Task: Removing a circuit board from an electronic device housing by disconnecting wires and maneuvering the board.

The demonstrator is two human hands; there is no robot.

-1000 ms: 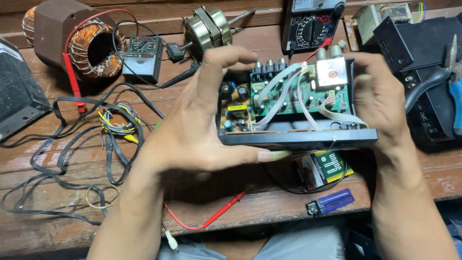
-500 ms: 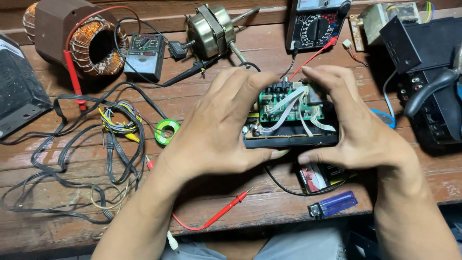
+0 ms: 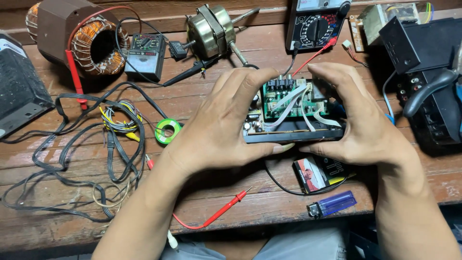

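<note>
Gripping the open circuit unit (image 3: 293, 113) by its ends — left hand (image 3: 226, 127), right hand (image 3: 361, 127) — we keep fingers off the ribbon cables (image 3: 293, 103), level above the counter (image 3: 231, 202).

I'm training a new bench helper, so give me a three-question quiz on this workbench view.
1. True or false: both hands grip the open black unit with a green circuit board.
2. Which lies nearest the bench's front edge: A the translucent blue lighter, B the green solder spool, C the brass-coloured motor?
3. What colour is the probe below the left hand?

Key: 1 true; 2 A; 3 red. The right hand grips too.
</note>
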